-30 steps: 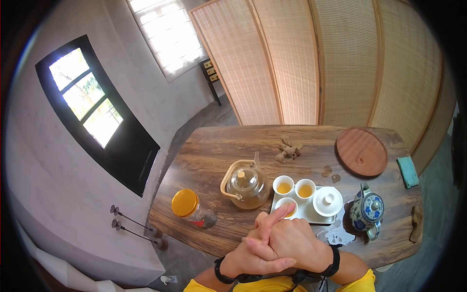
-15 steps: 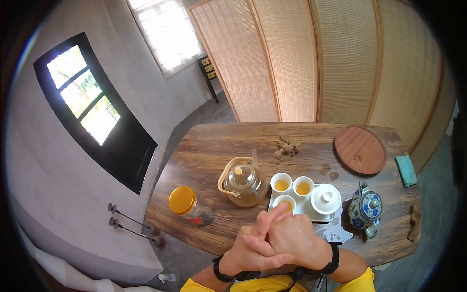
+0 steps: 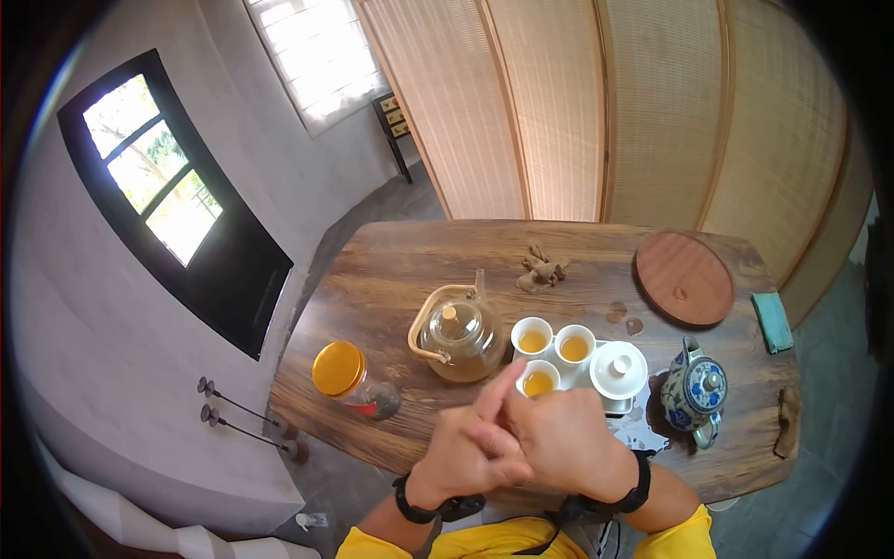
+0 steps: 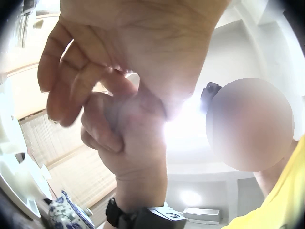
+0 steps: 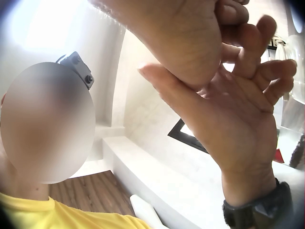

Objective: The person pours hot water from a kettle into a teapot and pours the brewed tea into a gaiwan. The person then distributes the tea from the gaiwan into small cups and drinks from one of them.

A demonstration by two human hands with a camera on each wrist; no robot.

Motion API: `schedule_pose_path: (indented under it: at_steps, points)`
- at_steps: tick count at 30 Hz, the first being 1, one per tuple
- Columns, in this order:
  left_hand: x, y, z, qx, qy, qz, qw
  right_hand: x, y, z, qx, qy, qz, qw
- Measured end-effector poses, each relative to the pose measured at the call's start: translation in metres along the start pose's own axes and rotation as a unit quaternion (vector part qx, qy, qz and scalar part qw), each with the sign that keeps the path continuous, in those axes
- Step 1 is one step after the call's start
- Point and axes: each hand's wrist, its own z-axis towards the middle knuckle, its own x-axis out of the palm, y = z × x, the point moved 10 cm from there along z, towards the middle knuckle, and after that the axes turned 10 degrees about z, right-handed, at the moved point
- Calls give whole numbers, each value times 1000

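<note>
My left hand (image 3: 456, 456) and right hand (image 3: 568, 443) are pressed together in front of my body. In the right wrist view the left palm (image 5: 243, 129) faces up with its thumb straight and its fingers loosely spread, and the right hand sits in that palm. The right fingers (image 4: 100, 124) are curled in the left wrist view. Beyond the hands, three white cups (image 3: 575, 347) hold amber tea. Next to them a white lidded bowl (image 3: 618, 371) stands on a white tray (image 3: 580, 379); the hands overlap the nearest cup's lower edge.
A glass kettle (image 3: 463, 349) with a bamboo handle and a yellow-lidded jar (image 3: 377, 399) stand left. Right are a blue-and-white teapot (image 3: 694, 393), a round wooden tray (image 3: 684, 279), a teal cloth (image 3: 773, 323) and spilled water (image 3: 641, 433). A brown knobbly object (image 3: 542, 270) lies at the back.
The hands stay together but have shifted slightly left and turned a little against each other, now blurred. The head view has moved so the table sits higher and further left.
</note>
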Motion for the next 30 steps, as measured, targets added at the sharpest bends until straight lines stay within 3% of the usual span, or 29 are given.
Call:
schedule_pose_path:
  at_steps: [2, 3, 5, 6, 8, 13, 18, 21, 30]
  points:
    - [-33, 4, 6, 62, -145, 38, 987, -16, -3, 1, -30, -73, -13, 997]
    - [-46, 22, 4, -8, -192, -12, 981, -17, -9, 2, -26, -73, -10, 997]
    - [-73, 27, 9, -79, -270, 165, 945, -31, -29, 7, 15, -96, -55, 994]
    - [-79, 33, 18, -80, -262, 161, 948, -34, -39, 9, 24, -96, -55, 994]
    - [-99, 37, 24, -69, -313, 355, 878, -51, -58, 10, 29, -153, -63, 986]
    - [-107, 52, 50, -57, -302, 421, 853, -57, -97, 16, 70, -152, -81, 983]
    - [-101, 73, 59, -82, -268, 440, 853, -15, -93, 20, 9, -81, -159, 984]
    - [-98, 75, 60, -95, -260, 419, 865, 0, -86, 22, 36, -53, -156, 986]
    - [-100, 82, 63, -97, -244, 399, 879, 17, -74, 9, 14, -110, -165, 980]
